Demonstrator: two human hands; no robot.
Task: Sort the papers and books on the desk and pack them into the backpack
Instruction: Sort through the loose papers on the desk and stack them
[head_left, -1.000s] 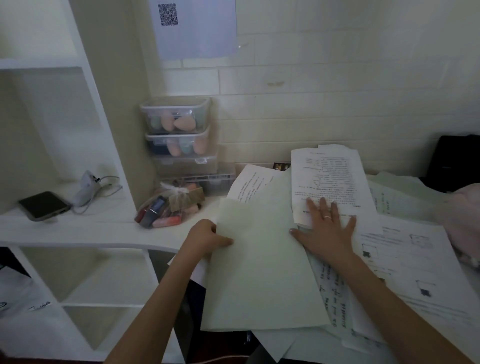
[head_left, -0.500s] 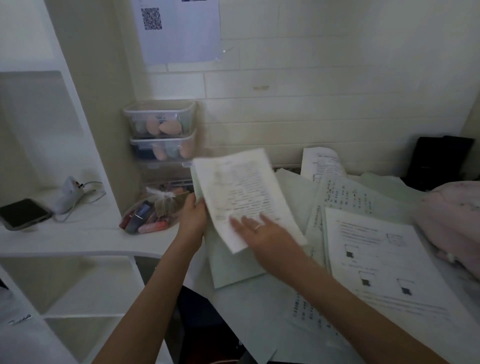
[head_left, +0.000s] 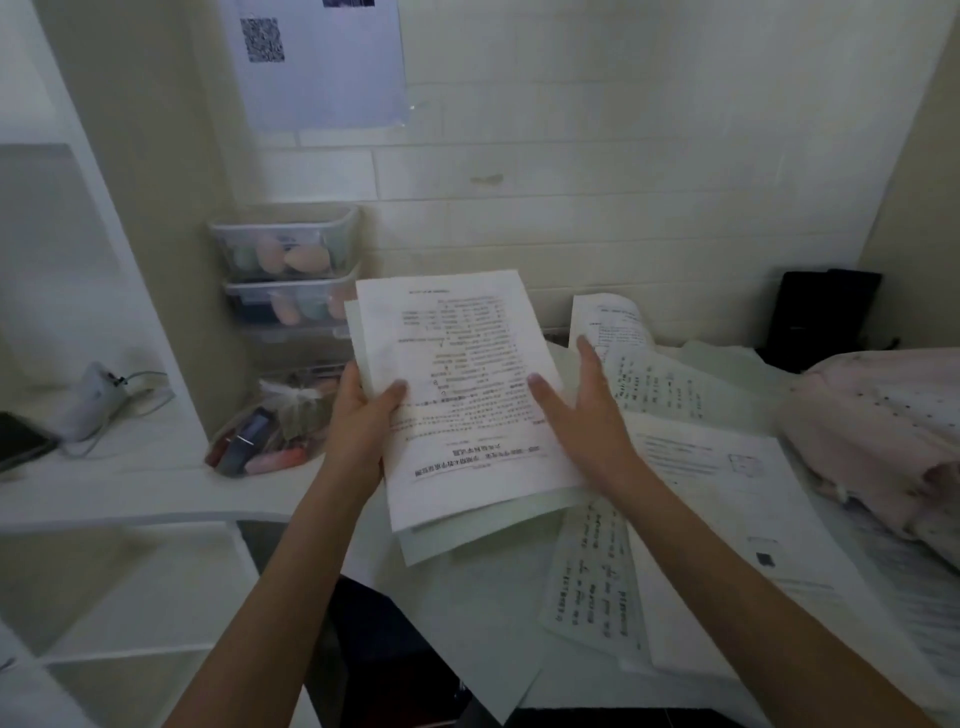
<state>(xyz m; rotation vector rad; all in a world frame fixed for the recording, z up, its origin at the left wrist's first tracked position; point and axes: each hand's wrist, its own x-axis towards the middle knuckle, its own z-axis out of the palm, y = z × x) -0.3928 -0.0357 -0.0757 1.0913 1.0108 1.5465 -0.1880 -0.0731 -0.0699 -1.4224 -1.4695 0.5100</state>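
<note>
My left hand (head_left: 361, 415) grips the left edge of a small stack of papers (head_left: 462, 395), thumb on top, lifted above the desk; the top sheet is printed and lies upside down to me. My right hand (head_left: 582, 410) lies on the stack's right edge with straight fingers. More loose printed sheets (head_left: 727, 493) lie spread over the desk to the right and below. A pink backpack (head_left: 883, 441) sits at the right edge, partly cut off.
Stacked clear boxes (head_left: 288, 280) and a bag of small items (head_left: 265, 431) stand by the wall at left. A phone (head_left: 21, 441) and a white charger (head_left: 93, 395) lie on the white shelf. A black object (head_left: 821, 312) stands at the back right.
The printed sheet has been laid on the sheets in my left hand and squared up. My right hand shifted from the sheet's lower part to its right edge. The stack rose slightly.
</note>
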